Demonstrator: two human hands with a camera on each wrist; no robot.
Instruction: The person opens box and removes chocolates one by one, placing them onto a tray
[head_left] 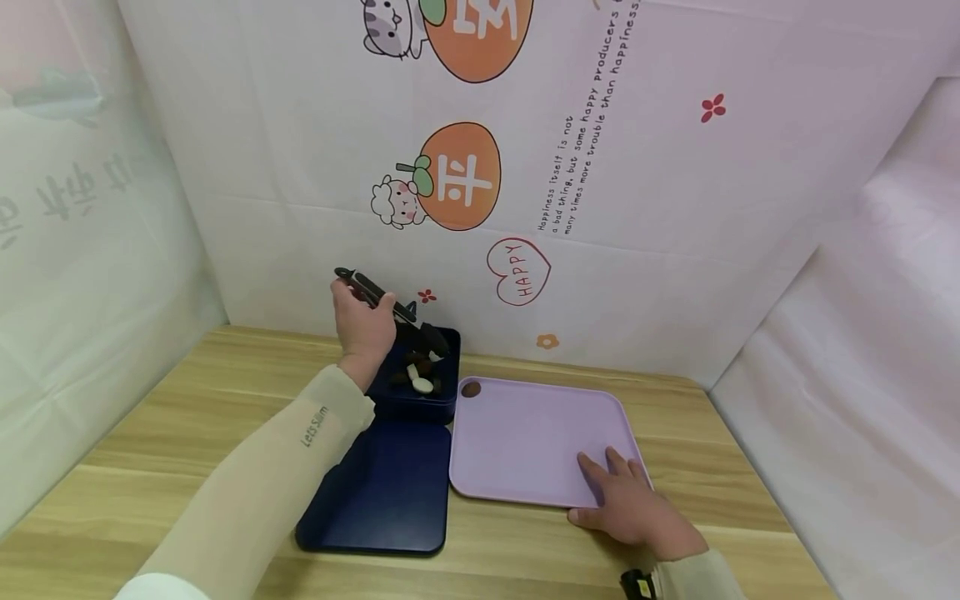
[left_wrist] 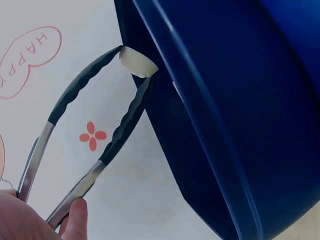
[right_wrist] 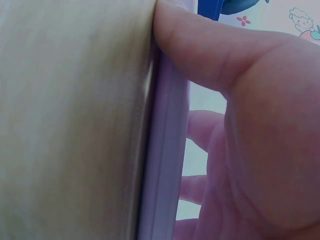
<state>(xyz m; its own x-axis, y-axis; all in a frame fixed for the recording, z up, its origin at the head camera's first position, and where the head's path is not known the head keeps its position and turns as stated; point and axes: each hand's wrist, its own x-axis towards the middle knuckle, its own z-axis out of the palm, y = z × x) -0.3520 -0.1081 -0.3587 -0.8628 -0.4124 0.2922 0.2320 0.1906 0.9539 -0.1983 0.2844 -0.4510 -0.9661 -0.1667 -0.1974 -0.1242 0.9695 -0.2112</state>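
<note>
My left hand (head_left: 366, 329) grips black-and-silver tongs (left_wrist: 39, 160) over a dark blue box (head_left: 414, 408) at the back. In the left wrist view, the tong tips pinch a small whitish piece (left_wrist: 137, 62) at the box's opening. Several white pieces (head_left: 422, 385) and brown ones lie inside the box; its far part is shaded. To the right, a light purple tray (head_left: 525, 442) bears one brown oval piece (head_left: 471, 389) in its back left corner. My right hand (head_left: 628, 504) rests on the tray's front right edge, fingers spread over the surface and thumb at the near rim.
A flat dark blue lid (head_left: 382, 492) lies in front of the box, beside the tray and partly under my left forearm. All of it stands on a wood-grain table (head_left: 517, 546). A printed white cloth (head_left: 637, 275) rises directly behind the box and tray.
</note>
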